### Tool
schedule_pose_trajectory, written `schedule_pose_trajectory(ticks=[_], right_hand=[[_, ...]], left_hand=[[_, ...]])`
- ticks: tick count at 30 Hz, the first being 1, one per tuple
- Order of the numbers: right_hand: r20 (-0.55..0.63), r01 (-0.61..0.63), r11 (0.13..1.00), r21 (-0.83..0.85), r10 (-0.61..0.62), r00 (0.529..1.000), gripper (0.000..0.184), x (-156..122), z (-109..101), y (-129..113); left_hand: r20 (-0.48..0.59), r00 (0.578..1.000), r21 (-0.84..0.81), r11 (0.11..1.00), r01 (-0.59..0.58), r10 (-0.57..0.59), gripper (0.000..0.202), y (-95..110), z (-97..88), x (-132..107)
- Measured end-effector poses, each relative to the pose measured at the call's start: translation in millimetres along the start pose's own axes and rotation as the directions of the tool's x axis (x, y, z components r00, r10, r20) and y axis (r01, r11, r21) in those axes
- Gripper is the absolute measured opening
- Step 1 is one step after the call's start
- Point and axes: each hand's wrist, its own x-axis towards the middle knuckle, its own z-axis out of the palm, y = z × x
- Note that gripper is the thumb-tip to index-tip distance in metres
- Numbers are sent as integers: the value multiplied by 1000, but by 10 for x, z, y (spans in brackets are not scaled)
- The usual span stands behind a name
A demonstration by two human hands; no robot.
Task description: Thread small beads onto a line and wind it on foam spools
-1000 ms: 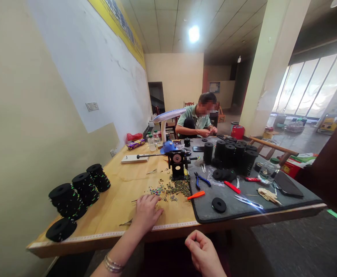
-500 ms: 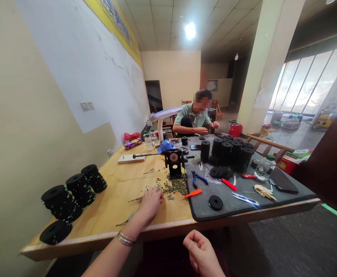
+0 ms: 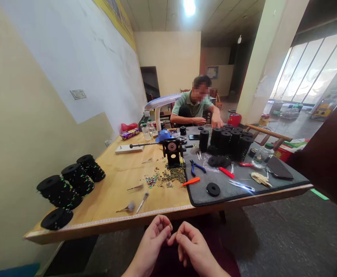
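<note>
My left hand (image 3: pixel 157 235) and my right hand (image 3: pixel 192 242) are close together in front of the table's near edge. Both have thumb and fingers pinched. A tiny speck shows at the left fingertips, too small to name; whatever the right fingers hold is hidden. Beyond them on the wood lie a patch of small coloured beads (image 3: pixel 152 180) and a heap of small dark-gold pieces (image 3: pixel 176 175). Bundles of thin wire-like strands (image 3: pixel 130 207) lie nearer the edge. A black foam spool (image 3: pixel 213 189) rests on the grey mat (image 3: pixel 199 196).
Several black foam spools (image 3: pixel 51 188) stand at left, others (image 3: pixel 226 142) at back right. A black cranked device (image 3: pixel 172 152) and a lamp (image 3: pixel 164 134) stand mid-table. Blue pliers (image 3: pixel 196 168), an orange tool (image 3: pixel 191 181) and snips (image 3: pixel 242 186) lie on the mat. A co-worker (image 3: pixel 193 105) sits opposite.
My left hand has come back from the beads to beside my right hand, uncovering the coloured beads. The co-worker's one arm now reaches down to the table by the spools. The view has tilted down.
</note>
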Motion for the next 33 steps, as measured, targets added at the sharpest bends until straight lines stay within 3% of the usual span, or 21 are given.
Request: schedule_pose_trajectory(ticks=[3,12,33], right_hand=[[-1,-12,1000,13,12,1000,25,16,34,38],[-4,-23,999,49,23,1000,14,66,72,82],[-2,-29,989,142,29,1000,15,86,81,131]], left_hand=[[-46,999,-55,998,11,-14,23,-66,23,-44],[-63,997,5,999,-48,48,20,-107,-6,-32],[-109,988,49,993,-105,110,24,-77,28,-39]])
